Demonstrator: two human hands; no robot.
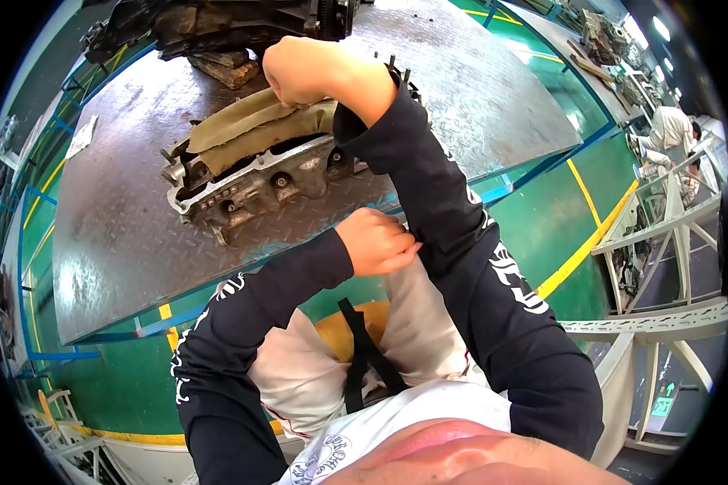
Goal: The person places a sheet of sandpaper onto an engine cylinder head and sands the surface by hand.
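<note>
A metal engine part (279,182), like a cylinder head, lies on the steel tabletop (121,234). Olive-brown folded material (243,121), maybe cloth or paper, rests along its open top. My right hand (307,73) is bent at the wrist above the right end of this material, its fingers curled down and mostly hidden; what they hold, if anything, cannot be made out. Nearer my body, my left hand (378,242) is closed just off the table's front edge, beside my right sleeve (437,202). Its fingertips are too hidden to show what they grip.
A large dark engine assembly (226,24) stands at the table's far side, with a wooden block (226,69) beneath it. Blue frame rails border the table. White metal framing (647,323) stands at right; another person (670,145) bends over beyond it.
</note>
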